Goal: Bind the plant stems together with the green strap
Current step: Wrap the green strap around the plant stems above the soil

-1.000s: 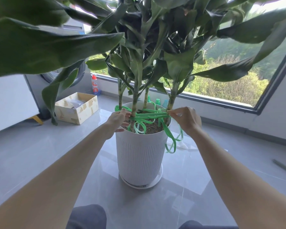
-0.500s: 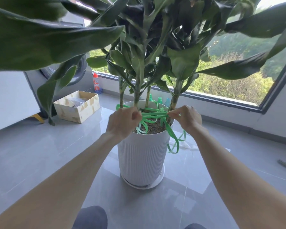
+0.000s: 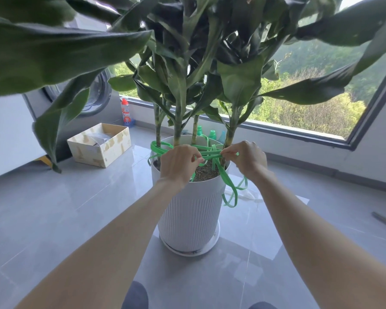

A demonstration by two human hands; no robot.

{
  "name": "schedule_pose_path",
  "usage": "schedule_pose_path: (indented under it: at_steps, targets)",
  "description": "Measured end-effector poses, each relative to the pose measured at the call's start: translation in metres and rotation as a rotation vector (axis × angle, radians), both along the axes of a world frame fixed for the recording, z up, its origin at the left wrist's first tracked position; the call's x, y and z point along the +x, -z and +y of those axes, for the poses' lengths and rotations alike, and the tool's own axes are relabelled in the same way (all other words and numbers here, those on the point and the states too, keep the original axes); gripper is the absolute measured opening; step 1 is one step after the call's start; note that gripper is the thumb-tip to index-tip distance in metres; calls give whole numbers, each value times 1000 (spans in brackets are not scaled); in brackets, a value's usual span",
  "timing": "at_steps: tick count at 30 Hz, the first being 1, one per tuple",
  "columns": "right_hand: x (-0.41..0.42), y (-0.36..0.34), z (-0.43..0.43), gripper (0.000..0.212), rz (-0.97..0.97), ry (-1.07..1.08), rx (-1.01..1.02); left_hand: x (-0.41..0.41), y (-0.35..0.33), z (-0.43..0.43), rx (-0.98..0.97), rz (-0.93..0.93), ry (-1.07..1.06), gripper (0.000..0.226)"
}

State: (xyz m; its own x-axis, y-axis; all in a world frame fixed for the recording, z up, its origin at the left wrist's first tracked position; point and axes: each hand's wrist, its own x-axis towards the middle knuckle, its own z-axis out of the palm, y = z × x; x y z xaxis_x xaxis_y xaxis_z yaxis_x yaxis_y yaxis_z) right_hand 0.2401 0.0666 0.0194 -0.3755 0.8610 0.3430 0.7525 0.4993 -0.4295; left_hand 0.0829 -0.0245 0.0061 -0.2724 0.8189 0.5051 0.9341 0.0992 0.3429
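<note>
Both hands pinch the green strap (image 3: 210, 154) over the pot: the left hand (image 3: 178, 162) curls its fingertips and thumb on it near the middle, and the right hand (image 3: 246, 159) nips it between thumb and forefinger just in front of the right-most stem. Half a second ago the left hand sat as a fist over the near-left rim. It has since slid right, so the two hands are now close together with only a short stretch of strap between them, while the right hand has barely shifted. Broad dark leaves (image 3: 54, 52) fill the top of the view, with a wide window (image 3: 299, 133) behind and a grey tiled floor (image 3: 54, 208) below. A washing machine (image 3: 98, 97) stands at the back left. The white ribbed pot (image 3: 189, 210) sits on a saucer (image 3: 212, 246) in the centre, and four stems (image 3: 178, 130) rise from its soil (image 3: 204, 172). The strap runs round the stem bases just above the rim, and loose loops of it hang over the pot's right side, as they did before. A cardboard box (image 3: 103, 150) lies on the floor to the left, and a red-capped bottle (image 3: 126, 113) stands beyond it by the window.
</note>
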Motion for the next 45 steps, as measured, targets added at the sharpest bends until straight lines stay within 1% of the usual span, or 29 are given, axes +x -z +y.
schedule_pose_path:
  at_steps: [5, 11, 16, 20, 24, 28, 36, 40, 45]
  targets:
    - [-1, 2, 1, 16, 7, -8, -5, -1, 3, 2, -27, -25, -26, 16]
    - [-2, 2, 1, 16, 9, -7, -8, -3, 5, -1, -79, -39, 16, 16]
    - [-3, 3, 1, 17, -6, -23, 18, -3, 0, 2, -92, -74, -49, 16]
    - [-6, 1, 0, 20, -2, -38, 31, 0, -5, 5, -90, -60, -108, 16]
    - [-9, 0, 1, 15, 1, -40, 23, 1, -6, 7, -89, -57, -129, 17]
    - [-16, -1, 3, 16, -10, -51, 12, 1, -7, 8, -75, -60, -130, 16]
    - [-27, 2, 2, 15, 35, -83, -16, -9, -2, -2, 9, -9, -72, 15]
    - [-27, 1, 0, 17, 53, -105, -38, -21, 1, -15, -44, 108, -33, 19]
    - [-36, 2, -6, 15, 55, -144, -36, -37, 2, -31, -68, 123, -68, 18]
